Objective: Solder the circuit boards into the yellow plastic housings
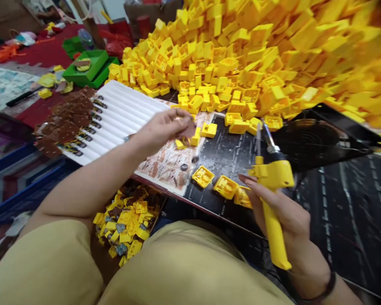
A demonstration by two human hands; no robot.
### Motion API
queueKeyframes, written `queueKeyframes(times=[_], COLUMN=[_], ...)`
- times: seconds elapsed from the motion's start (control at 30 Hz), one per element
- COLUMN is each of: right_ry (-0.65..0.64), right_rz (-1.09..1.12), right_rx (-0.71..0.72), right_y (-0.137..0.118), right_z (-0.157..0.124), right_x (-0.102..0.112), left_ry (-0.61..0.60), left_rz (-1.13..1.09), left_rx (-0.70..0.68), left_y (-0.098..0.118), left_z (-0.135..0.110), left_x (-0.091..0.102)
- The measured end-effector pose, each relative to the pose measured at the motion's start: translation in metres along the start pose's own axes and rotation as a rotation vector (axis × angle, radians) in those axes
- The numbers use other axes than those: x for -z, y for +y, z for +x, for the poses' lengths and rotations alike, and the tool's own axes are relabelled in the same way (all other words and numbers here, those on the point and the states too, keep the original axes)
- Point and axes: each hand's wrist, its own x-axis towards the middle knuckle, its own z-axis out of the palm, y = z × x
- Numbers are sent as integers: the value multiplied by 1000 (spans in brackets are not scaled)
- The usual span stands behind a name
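Note:
My right hand (281,212) is wrapped round the handle of a yellow soldering gun (273,186), its metal tip pointing up and away. Close by its fingers lie three loose yellow plastic housings (225,186). My left hand (168,125) hovers over a worn patterned sheet (165,163), fingers pinched on a small brownish piece beside a small yellow housing (195,137); what it is I cannot make out.
A huge heap of yellow housings (257,59) fills the back and right. A white ridged board (120,114) with brown circuit pieces (70,123) lies left. Green trays (89,67) stand behind it. A box of finished yellow parts (127,224) sits by my knees. A black fan (307,140) is right.

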Motion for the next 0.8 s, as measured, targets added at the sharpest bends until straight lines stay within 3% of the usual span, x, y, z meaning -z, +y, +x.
queueKeyframes(times=[0.17,0.27,0.33,0.47,0.53,0.7,0.8], right_ry=[80,180,238,274,284,318,313], right_rz=[35,3,-15,27,72,122,96], right_rx=[102,48,-5,-51,-55,-75,-81], right_y=[-24,-26,-25,-27,-30,-43,-41], right_z=[31,31,25,15,15,18,21], right_x=[7,16,23,30,28,12,6], left_ry=[-454,-541,-465,-223,-179,-69,-12], left_rz=[-498,-646,-638,-281,-175,-404,-391], left_rx=[488,650,589,117,4,105,197], left_y=[-41,-57,-61,-54,-47,-37,-36], left_z=[-15,-27,-34,-44,-46,-47,-45], left_x=[-85,-109,-111,-104,-105,-124,-121])
